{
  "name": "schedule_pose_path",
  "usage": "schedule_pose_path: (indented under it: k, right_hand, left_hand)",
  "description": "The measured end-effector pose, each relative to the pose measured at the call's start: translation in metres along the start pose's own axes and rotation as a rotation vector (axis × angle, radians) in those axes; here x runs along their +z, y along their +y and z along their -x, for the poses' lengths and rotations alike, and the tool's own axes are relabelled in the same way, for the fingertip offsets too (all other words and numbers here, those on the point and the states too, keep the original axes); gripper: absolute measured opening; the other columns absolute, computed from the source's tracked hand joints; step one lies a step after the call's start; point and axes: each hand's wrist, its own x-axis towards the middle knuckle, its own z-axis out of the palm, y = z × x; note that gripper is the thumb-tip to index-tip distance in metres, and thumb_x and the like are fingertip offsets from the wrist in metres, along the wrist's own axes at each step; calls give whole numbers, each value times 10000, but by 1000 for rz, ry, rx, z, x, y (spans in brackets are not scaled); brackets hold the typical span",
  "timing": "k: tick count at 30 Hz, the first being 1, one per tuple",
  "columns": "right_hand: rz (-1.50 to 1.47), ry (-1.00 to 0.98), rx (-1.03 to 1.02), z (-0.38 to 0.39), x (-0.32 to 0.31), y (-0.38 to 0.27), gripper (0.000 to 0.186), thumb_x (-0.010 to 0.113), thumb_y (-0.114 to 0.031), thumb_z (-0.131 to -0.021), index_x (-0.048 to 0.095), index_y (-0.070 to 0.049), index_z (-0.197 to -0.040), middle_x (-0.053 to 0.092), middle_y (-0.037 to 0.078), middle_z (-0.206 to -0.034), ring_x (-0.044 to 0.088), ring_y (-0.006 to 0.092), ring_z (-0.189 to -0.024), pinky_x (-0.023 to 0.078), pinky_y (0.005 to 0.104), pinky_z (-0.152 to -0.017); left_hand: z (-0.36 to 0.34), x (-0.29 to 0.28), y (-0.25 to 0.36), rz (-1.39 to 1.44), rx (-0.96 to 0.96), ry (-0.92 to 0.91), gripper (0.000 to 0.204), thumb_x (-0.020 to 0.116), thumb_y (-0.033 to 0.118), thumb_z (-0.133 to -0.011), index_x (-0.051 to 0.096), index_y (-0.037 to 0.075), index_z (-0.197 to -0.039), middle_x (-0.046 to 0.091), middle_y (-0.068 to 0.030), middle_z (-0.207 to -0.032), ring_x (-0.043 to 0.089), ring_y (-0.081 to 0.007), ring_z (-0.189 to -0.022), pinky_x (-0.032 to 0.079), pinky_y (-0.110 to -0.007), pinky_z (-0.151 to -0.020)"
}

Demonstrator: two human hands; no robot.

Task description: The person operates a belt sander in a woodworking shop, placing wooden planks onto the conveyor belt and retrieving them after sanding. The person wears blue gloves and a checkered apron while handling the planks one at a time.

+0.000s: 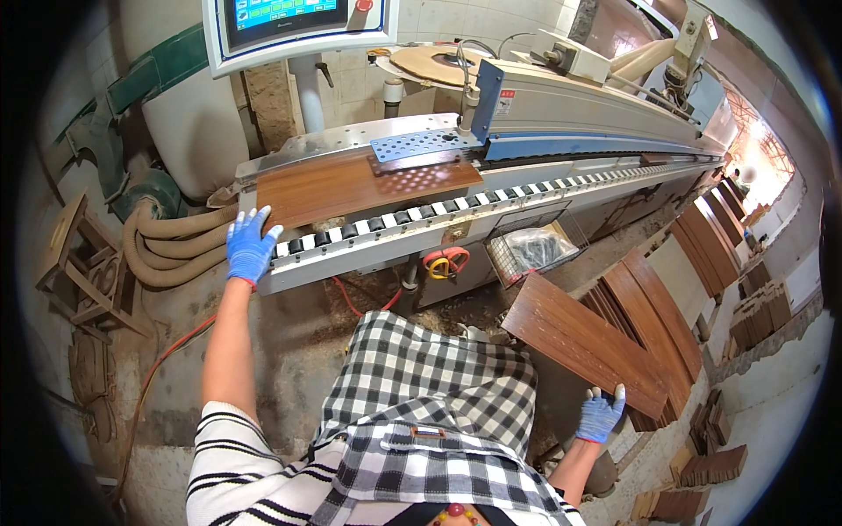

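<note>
gloved left hand (251, 244) touches long, wood-grained board (329, 190).

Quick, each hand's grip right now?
Left hand: grip open, at the end of the board on the machine.
Right hand: at a stacked board; grip can't be told.

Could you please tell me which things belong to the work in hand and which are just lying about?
Apparently in use: brown board at left hand, long machine, stacked boards at right hand.
Seemingly lying about: wooden stool, brown pieces at lower right.
</note>
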Motion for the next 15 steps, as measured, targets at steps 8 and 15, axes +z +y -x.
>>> schedule_pose_path:
  k: [8,15]
  right_hand:
    - [-49,-142,106,6,11,11,270,594,-295,-908,617,-86,-1077,655,60,-930,563,229,-677,453,382,-639]
    - [7,-205,193,18,52,45,272,585,-268,-897,601,-60,-1072,674,126,-912,650,280,-742,536,438,-682]
  left_hand:
    - [-16,24,68,25,54,-1,539,526,486,-901,493,206,-1361,460,-192,-1407,362,-341,-1349,208,-467,-1128]
    - [22,8,160,371,327,176,561,570,364,-912,436,112,-1396,444,-205,-1409,388,-365,-1322,261,-460,-1114]
